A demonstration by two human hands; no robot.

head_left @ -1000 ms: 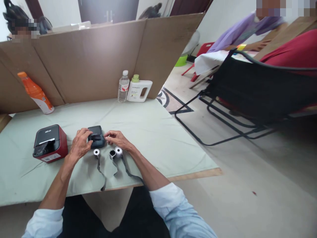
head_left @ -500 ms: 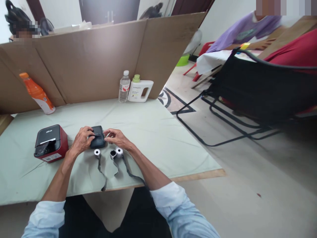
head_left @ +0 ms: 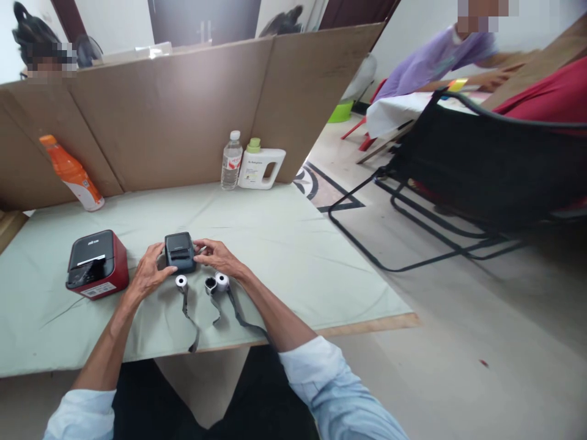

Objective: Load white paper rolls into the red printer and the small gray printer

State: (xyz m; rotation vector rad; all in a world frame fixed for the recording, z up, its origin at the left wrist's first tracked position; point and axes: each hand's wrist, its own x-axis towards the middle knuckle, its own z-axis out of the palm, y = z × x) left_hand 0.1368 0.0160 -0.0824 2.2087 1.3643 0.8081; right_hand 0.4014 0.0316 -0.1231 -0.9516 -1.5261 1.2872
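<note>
A small dark portable printer [head_left: 178, 252] sits on the table between my hands. My left hand [head_left: 147, 270] grips its left side, thumb at the lower left corner and fingers behind the edge. On the opposite side, the fingertips and thumb of my right hand [head_left: 217, 255] hold the printer's right edge. Just in front lie three small paper rolls: the left roll [head_left: 181, 281], a dark-cored roll [head_left: 211, 285] and the right roll [head_left: 222, 281], each trailing a dark strip. A larger red and black printer [head_left: 97, 264] stands to the left of my left hand.
At the back, an orange bottle [head_left: 73, 174], a water bottle [head_left: 232, 162] and a white jug [head_left: 260, 166] stand by a cardboard screen [head_left: 174, 116]. A black folding chair [head_left: 481, 177] is to the right, with a person in purple [head_left: 435, 61] beyond it.
My left hand has moved from the top of the small printer down to its left side, uncovering the top. My right hand stays at the right edge.
</note>
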